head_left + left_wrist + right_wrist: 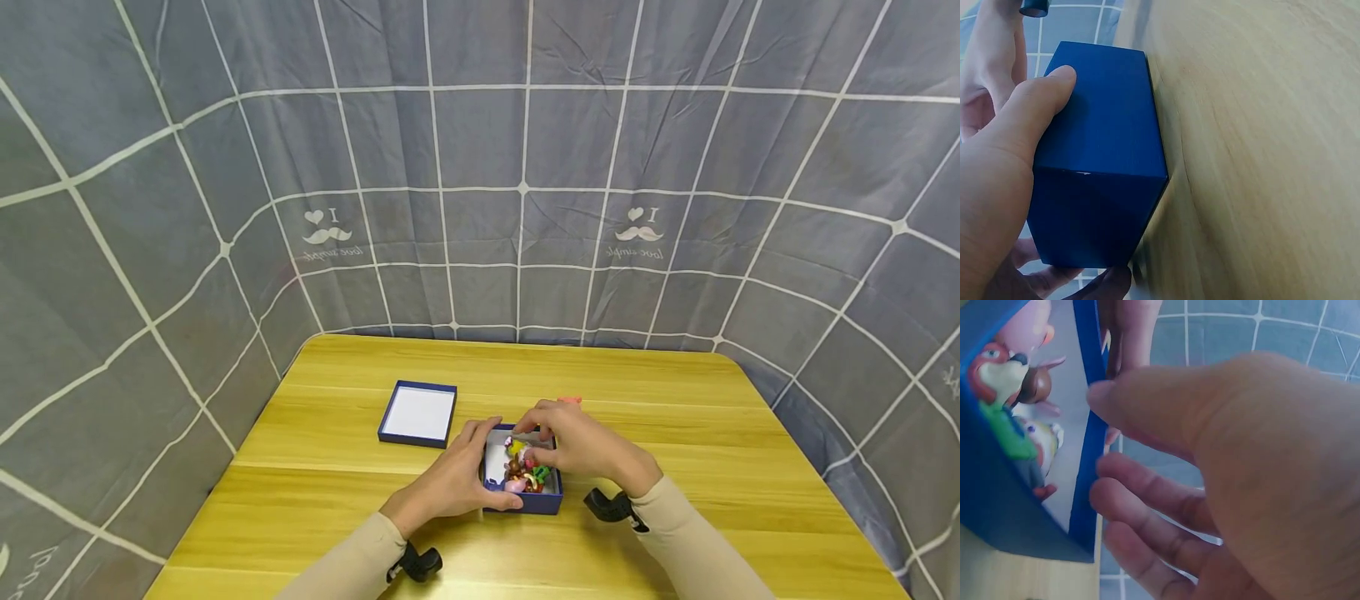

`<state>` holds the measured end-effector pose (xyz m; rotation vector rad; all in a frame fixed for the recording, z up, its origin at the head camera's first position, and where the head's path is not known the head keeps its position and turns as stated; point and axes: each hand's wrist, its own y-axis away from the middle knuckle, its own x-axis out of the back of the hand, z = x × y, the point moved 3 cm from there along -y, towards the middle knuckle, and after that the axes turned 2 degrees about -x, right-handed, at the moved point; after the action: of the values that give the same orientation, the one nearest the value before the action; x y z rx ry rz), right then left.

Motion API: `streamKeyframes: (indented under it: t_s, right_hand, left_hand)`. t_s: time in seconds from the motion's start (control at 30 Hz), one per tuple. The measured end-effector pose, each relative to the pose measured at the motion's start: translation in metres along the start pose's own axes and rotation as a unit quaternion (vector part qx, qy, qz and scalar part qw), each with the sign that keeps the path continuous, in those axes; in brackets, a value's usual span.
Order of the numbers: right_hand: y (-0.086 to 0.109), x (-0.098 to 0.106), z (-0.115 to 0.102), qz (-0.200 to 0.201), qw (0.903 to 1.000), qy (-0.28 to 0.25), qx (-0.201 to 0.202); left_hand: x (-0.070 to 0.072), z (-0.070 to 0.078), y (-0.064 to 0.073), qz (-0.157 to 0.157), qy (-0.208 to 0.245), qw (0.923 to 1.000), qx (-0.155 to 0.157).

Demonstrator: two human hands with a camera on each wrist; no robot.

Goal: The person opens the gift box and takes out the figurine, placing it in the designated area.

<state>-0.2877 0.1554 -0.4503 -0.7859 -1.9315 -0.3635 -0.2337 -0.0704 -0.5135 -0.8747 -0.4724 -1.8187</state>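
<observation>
A blue open-topped box (538, 503) with a white inside stands on the table, holding several small coloured toy figurines (525, 475). My left hand (450, 479) grips its left side, thumb on the near wall and fingers toward the far side. Over the box's right part is my right hand (585, 437). Its thumb and fingers stand apart near the rim, and nothing shows between them in the right wrist view. There, a red-and-white-headed figurine in green (1013, 434), a brown one (1038, 384) and a pink one (1025, 328) are visible inside.
A shallow blue-edged lid (418, 414), white inside, lies left of the box. An orange-red item (570, 400), partly hidden, lies behind my right hand. The wooden table (337, 492) is surrounded by a grey checked curtain (480, 225).
</observation>
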Motion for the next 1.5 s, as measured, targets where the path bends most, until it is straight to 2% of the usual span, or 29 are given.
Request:
streamKeyframes:
  t_s: [0.27,0.53,0.87,1.07,1.5]
  right_hand:
    - [-0.001,-0.002,-0.009,-0.054,0.9978,-0.027,0.028]
    - [-0.005,-0.009,-0.011,-0.110,0.9929,-0.032,0.031]
    - [-0.012,-0.016,-0.011,-0.114,0.9926,-0.021,0.038]
    - [-0.014,-0.018,-0.011,-0.112,0.9920,-0.032,0.049]
    - [-0.015,-0.018,-0.014,-0.145,0.9878,-0.035,0.044]
  left_hand:
    - [0.000,0.000,-0.001,0.005,-0.002,1.0000,-0.006]
    - [0.000,-0.001,0.000,0.010,-0.001,0.9999,-0.007]
    - [0.000,0.001,-0.001,0.016,-0.006,0.9997,-0.019]
    - [0.000,0.001,-0.001,0.014,-0.002,0.9997,-0.018]
    - [0.000,0.001,0.000,0.011,-0.001,0.9998,-0.014]
